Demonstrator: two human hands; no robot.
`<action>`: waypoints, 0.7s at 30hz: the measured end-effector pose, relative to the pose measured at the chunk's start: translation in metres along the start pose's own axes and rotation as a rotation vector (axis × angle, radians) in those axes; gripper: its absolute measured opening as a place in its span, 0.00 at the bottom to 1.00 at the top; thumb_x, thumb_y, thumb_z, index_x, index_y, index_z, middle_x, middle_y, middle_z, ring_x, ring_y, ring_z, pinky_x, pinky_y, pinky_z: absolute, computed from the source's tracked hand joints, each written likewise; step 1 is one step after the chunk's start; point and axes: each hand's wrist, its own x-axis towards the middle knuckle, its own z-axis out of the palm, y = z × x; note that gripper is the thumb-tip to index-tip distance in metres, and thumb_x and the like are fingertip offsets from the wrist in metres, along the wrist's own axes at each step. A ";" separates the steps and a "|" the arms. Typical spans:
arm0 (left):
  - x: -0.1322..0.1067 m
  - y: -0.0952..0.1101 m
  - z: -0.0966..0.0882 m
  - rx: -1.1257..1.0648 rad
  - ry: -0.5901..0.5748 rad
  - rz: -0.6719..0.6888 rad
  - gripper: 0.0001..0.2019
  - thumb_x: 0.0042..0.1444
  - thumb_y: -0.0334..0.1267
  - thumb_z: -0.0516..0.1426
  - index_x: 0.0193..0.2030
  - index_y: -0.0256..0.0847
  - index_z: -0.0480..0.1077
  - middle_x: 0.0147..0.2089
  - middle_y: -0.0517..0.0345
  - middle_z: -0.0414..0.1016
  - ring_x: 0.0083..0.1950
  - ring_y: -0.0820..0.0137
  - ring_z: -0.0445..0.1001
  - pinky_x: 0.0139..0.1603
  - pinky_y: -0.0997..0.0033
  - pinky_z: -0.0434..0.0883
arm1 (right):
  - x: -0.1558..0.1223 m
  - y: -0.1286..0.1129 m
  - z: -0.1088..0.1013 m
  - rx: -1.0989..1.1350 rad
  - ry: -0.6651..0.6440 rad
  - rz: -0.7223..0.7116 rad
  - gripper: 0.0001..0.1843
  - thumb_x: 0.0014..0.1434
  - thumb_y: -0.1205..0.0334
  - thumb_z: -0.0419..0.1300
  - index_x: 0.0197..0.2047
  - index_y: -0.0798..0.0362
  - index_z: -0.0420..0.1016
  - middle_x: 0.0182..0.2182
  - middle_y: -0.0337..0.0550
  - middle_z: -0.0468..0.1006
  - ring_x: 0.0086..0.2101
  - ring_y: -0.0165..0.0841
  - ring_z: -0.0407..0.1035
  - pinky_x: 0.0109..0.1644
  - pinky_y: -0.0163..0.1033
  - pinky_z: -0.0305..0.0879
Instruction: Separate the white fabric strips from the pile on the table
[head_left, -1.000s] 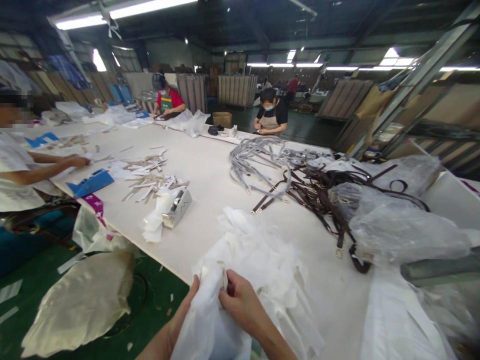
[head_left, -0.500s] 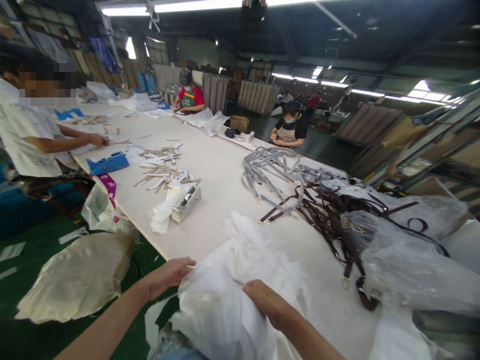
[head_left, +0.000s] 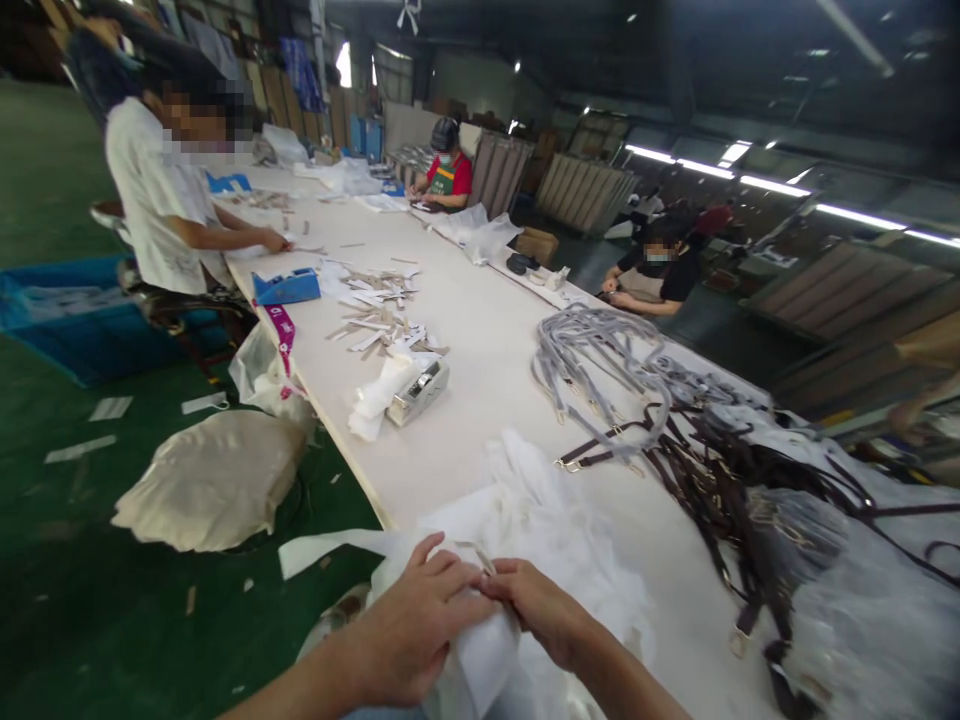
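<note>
In the head view, both hands meet at the table's near edge over a loose heap of thin white sheets [head_left: 532,510], like tissue or non-woven cloth. My left hand [head_left: 424,625] curls over the white material, thumb and fingers closed on it. The fingertips of my right hand [head_left: 540,605] are pinched together against the left fingers, around a thin pale strip [head_left: 480,555]. A long white strip [head_left: 337,545] sticks out to the left beyond my left hand. The part between the fingertips is mostly hidden.
A tape dispenser [head_left: 420,392], a blue dispenser [head_left: 287,287] and paper strips [head_left: 382,290] lie ahead-left. Brown straps [head_left: 697,490] with metal clips and grey straps [head_left: 585,350] lie right, beside clear plastic [head_left: 892,620]. A filled sack [head_left: 217,480] sits on the floor. Several co-workers sit around the table [head_left: 480,350].
My left hand has moved right, from the heap's left edge to meet my right hand, and its fingers have closed on the white material. The view has turned left.
</note>
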 end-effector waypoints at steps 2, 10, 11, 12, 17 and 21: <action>-0.003 -0.008 0.000 0.002 -0.005 -0.005 0.33 0.38 0.26 0.56 0.55 0.47 0.64 0.49 0.51 0.71 0.51 0.53 0.66 0.65 0.43 0.38 | 0.003 0.004 0.002 -0.027 -0.023 0.017 0.07 0.40 0.63 0.59 0.25 0.57 0.73 0.18 0.33 0.67 0.20 0.25 0.55 0.26 0.33 0.46; -0.013 -0.043 -0.005 -0.560 0.013 0.008 0.16 0.43 0.32 0.62 0.42 0.44 0.70 0.56 0.49 0.65 0.58 0.55 0.62 0.59 0.57 0.59 | 0.005 0.011 0.000 0.028 -0.171 0.000 0.16 0.43 0.53 0.64 0.29 0.59 0.74 0.20 0.34 0.69 0.22 0.25 0.57 0.28 0.32 0.49; -0.015 -0.050 -0.004 -0.732 0.046 -0.067 0.18 0.43 0.33 0.63 0.43 0.44 0.71 0.58 0.50 0.65 0.59 0.55 0.62 0.59 0.59 0.60 | 0.004 0.011 -0.001 0.048 -0.181 0.008 0.17 0.44 0.52 0.65 0.29 0.58 0.74 0.20 0.34 0.69 0.21 0.24 0.57 0.28 0.32 0.49; -0.017 -0.057 -0.001 -0.917 0.085 -0.161 0.20 0.42 0.35 0.64 0.46 0.43 0.71 0.58 0.49 0.66 0.58 0.55 0.64 0.58 0.59 0.61 | 0.004 0.009 -0.003 0.067 -0.182 0.016 0.17 0.44 0.51 0.65 0.29 0.58 0.74 0.20 0.34 0.69 0.21 0.24 0.57 0.27 0.32 0.50; -0.022 -0.089 0.005 -1.566 0.432 -0.528 0.16 0.48 0.41 0.58 0.42 0.36 0.74 0.49 0.46 0.76 0.50 0.56 0.73 0.55 0.56 0.66 | 0.002 -0.002 -0.008 0.097 -0.156 0.017 0.17 0.45 0.50 0.65 0.28 0.59 0.74 0.19 0.34 0.69 0.19 0.23 0.56 0.24 0.31 0.48; -0.038 -0.113 -0.029 -0.989 0.739 -0.757 0.11 0.49 0.39 0.54 0.31 0.33 0.72 0.41 0.45 0.78 0.48 0.51 0.74 0.50 0.54 0.69 | -0.002 -0.010 -0.016 0.097 -0.081 0.028 0.17 0.44 0.50 0.64 0.28 0.58 0.74 0.19 0.35 0.71 0.20 0.24 0.58 0.25 0.31 0.51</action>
